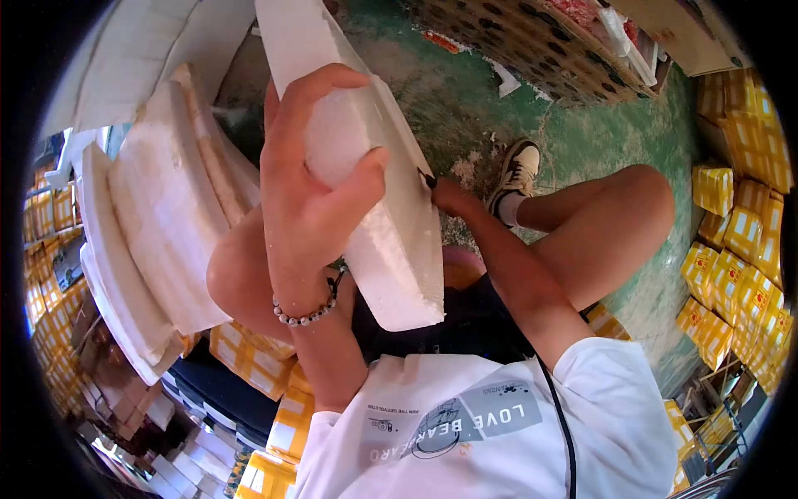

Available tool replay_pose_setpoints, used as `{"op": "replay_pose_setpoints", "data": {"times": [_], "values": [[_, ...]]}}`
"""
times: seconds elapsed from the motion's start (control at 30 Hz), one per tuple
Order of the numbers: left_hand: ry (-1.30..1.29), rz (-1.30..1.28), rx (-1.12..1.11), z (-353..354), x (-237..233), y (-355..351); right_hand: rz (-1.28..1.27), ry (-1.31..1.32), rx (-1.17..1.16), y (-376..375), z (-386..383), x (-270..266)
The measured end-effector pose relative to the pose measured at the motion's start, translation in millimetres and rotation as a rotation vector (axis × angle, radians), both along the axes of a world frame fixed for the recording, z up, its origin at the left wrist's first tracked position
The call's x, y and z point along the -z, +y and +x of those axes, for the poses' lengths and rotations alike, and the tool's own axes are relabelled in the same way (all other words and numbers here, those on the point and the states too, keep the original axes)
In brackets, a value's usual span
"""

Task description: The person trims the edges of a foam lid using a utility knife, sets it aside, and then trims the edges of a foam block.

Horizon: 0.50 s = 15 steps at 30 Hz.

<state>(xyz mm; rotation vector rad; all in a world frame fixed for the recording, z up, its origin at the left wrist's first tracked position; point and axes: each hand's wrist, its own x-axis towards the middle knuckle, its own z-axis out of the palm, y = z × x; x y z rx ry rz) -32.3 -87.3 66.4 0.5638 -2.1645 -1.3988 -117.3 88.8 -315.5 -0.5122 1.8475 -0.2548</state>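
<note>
A long white foam slab [395,249] stands tilted over my lap. My left hand [303,166], with a beaded bracelet at the wrist, wraps around the slab's upper part, thumb and fingers pressed on it. On the slab's right side, my right hand [453,198] is closed at its edge. A small dark object [427,179] sticks out of that hand and touches the foam. Its shape is mostly hidden, so I cannot tell what it is.
Large foam pieces [158,200] lean at the left. Yellow-and-white taped boxes [731,274] are stacked at the right, with more at the left and below. A carton [532,50] stands at the top on the green floor [598,133]. My shoe [519,170] is beyond my right hand.
</note>
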Motion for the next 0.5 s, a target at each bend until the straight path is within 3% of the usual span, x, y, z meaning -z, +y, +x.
{"op": "replay_pose_setpoints", "data": {"times": [0.07,0.23,0.33,0.43,0.5], "values": [[-0.008,-0.026,0.009,-1.6,-2.1,-2.4,0.012,-0.078,0.143,-6.5,-4.1,-24.4],[0.011,-0.058,0.047,-3.7,-0.3,1.3,-0.118,0.036,-0.320,-1.2,-6.1,-22.7],[-0.026,-0.017,0.022,-3.2,-1.0,1.8,0.045,0.105,-0.329,-12.1,-9.7,4.7],[0.027,-0.090,0.052,-1.5,2.1,-1.9,-0.026,0.147,-0.421,-34.4,-7.6,-10.7],[-0.007,-0.122,0.033,0.4,0.6,-2.9,0.050,0.095,-0.341,-26.9,-8.8,28.0]]}}
